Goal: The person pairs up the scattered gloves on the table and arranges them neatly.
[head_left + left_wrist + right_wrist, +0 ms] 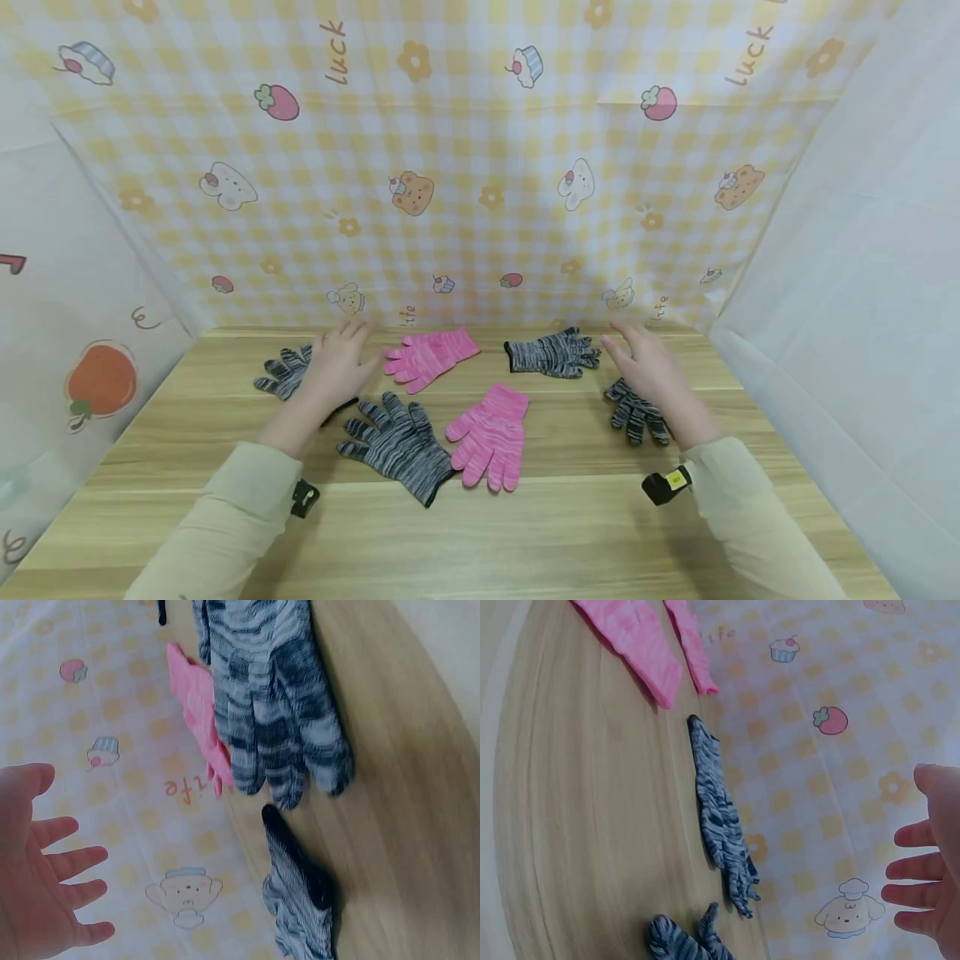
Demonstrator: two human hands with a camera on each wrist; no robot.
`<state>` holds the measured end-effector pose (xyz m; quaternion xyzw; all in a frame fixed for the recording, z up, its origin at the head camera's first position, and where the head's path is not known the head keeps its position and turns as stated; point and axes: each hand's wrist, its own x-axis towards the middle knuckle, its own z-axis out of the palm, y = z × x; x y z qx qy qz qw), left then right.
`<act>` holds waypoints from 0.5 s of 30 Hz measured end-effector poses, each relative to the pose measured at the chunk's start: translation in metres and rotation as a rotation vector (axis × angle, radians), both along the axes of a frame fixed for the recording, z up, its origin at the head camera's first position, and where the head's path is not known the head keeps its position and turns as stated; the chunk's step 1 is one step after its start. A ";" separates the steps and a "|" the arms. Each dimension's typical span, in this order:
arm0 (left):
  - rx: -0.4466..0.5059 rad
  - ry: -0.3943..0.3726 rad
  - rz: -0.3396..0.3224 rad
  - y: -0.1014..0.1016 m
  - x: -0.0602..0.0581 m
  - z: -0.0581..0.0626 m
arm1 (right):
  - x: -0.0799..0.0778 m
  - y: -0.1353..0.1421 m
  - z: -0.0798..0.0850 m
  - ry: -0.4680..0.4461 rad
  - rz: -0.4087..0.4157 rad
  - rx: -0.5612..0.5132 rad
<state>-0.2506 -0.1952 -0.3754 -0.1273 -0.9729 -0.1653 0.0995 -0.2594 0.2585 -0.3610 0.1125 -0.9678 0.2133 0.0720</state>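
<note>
My left hand [339, 367], fingers spread, is over a grey-and-black knit glove [285, 371] at the left and hides part of it. In the left wrist view the same hand [45, 877] holds nothing. My right hand [648, 367] reaches over another grey-and-black glove [633, 412] at the right, partly covering it. The right wrist view shows that hand [930, 877] with fingers extended and nothing in them. Between the hands lie a pink glove [435, 358] at the back, a second pink glove [491, 437] nearer, a grey glove [401, 450] beside it, and a grey glove [552, 354] at the back right.
The gloves lie on a wood-grain table [525, 542]. A yellow checked cloth [465, 142] with cartoon prints hangs along its back edge. White cloth [862, 333] closes off the right side, and a printed white cloth [67, 250] the left.
</note>
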 end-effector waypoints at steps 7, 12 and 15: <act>0.051 0.020 -0.016 0.018 0.003 -0.003 | 0.006 -0.012 -0.006 0.004 0.029 -0.101; 0.113 0.017 -0.043 0.031 0.006 -0.007 | 0.012 -0.022 -0.009 -0.013 0.024 -0.169; 0.145 0.001 -0.063 0.039 0.007 -0.009 | 0.015 -0.027 -0.012 -0.017 0.026 -0.207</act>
